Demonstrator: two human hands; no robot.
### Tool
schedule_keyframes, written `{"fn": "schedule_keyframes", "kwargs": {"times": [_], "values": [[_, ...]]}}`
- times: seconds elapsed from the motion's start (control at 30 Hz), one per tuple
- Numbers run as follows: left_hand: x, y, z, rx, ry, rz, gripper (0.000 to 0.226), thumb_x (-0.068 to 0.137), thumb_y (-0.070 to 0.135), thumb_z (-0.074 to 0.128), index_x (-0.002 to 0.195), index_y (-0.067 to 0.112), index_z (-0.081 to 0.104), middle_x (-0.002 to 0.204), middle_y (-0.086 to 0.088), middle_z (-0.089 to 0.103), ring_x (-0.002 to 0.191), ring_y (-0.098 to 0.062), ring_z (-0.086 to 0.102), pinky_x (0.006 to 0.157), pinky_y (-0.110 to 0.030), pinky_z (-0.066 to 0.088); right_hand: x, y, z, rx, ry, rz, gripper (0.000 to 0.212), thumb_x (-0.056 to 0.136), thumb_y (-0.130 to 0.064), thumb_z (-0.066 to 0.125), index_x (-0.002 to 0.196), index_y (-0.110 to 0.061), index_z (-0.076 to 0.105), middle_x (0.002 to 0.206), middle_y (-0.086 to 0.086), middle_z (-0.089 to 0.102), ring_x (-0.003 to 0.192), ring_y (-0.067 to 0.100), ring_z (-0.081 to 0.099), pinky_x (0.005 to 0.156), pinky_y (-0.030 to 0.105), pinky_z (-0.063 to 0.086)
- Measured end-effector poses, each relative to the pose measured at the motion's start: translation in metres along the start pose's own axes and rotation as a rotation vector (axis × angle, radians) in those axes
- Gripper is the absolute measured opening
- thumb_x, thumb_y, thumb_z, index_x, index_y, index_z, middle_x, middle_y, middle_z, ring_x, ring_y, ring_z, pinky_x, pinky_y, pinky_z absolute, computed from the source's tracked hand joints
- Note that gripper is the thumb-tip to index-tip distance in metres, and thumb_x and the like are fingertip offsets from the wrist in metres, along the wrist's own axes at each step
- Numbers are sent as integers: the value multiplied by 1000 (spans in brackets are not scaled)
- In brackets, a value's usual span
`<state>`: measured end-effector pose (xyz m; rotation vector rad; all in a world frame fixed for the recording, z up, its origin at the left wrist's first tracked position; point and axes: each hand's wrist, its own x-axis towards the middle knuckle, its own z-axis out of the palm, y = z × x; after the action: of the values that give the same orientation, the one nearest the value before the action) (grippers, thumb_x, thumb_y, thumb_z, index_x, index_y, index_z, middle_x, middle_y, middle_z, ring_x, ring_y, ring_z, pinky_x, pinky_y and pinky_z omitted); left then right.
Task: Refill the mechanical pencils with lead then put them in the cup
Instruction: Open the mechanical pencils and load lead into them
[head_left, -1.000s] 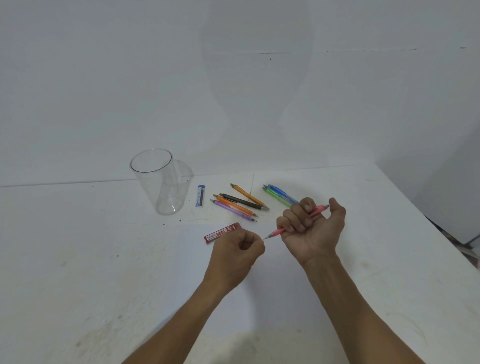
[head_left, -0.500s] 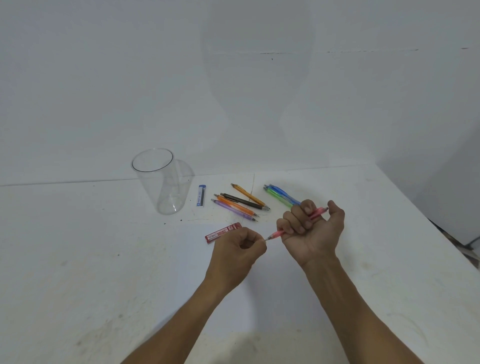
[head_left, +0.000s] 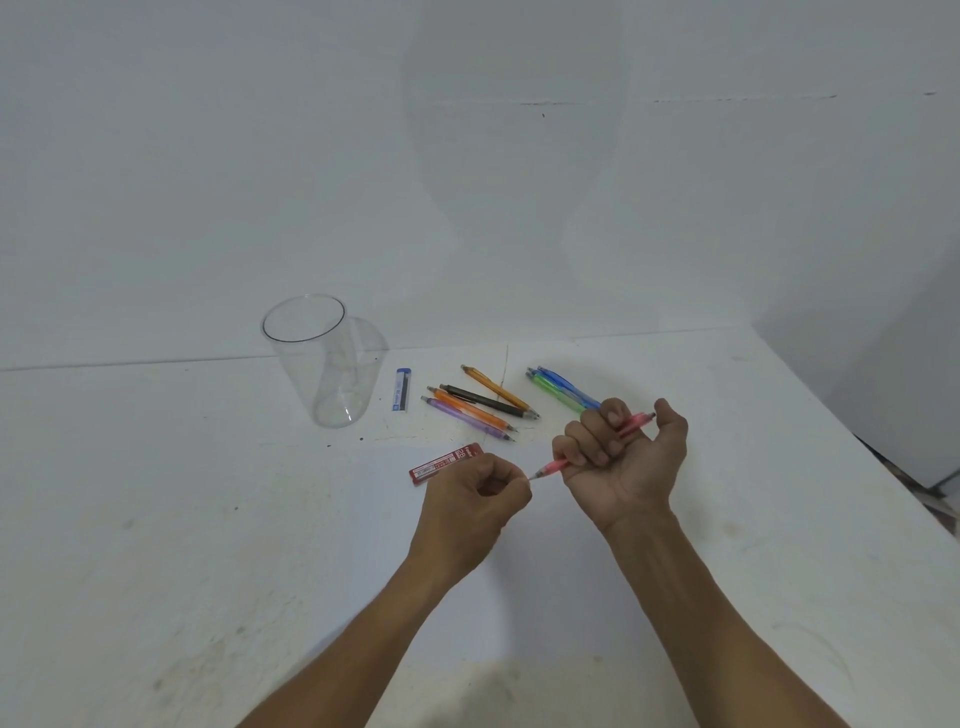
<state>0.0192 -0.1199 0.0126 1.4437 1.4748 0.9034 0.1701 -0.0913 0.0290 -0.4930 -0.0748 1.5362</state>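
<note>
Both arms are bare from the hands back to where the picture cuts them off over the near edge of the worktop (head_left: 156, 519), wrists uncovered. The left hand (head_left: 472, 499) shows its knuckled back. The right hand (head_left: 623, 467) shows its creased palm side and short, trimmed fingernails (head_left: 614, 417). Tendons and faint veins run lengthwise along the right forearm (head_left: 701, 613). The left forearm (head_left: 374, 634) looks smooth.

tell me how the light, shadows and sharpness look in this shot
Head view: soft even light, no harsh glare; broad faint shadow on the wall; clear cup shows mainly by its rim and pale shadow; left hand and right hand sharp, any lead too thin to see.
</note>
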Motion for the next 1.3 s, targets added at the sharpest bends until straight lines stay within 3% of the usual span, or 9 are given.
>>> {"fn": "schedule_keyframes", "kwargs": {"times": [0.5,0.93,1.13,1.3], "values": [[-2,4,-3,0,-5,-9,11,86,16,67,78,24,68,75,7,67,70,-12,61,64,-15,51,-1,0,2,-4,-9,12,50,89,-53,34,59,-13,42,46,-2,26,39,11,20,45,24,20],[-1,3,-4,-7,-25,-50,10,89,20,64,83,24,72,83,6,72,79,-14,67,74,-24,58,-1,-4,2,-4,3,-7,51,88,-54,34,60,-13,42,46,-2,26,39,11,20,47,23,19],[-4,13,-11,-388,-86,-320,29,99,20,48,93,13,75,91,-4,76,89,-24,71,74,-33,58,-1,-5,2,8,12,-15,51,89,-54,34,59,-13,42,45,-2,26,38,11,21,46,22,20],[-7,16,-14,-545,-114,-459,41,100,35,44,96,11,77,96,-6,76,91,-25,70,74,-35,56,1,-5,0,16,14,-13,50,89,-53,34,59,-13,42,45,-3,26,38,11,21,45,23,19]]}}
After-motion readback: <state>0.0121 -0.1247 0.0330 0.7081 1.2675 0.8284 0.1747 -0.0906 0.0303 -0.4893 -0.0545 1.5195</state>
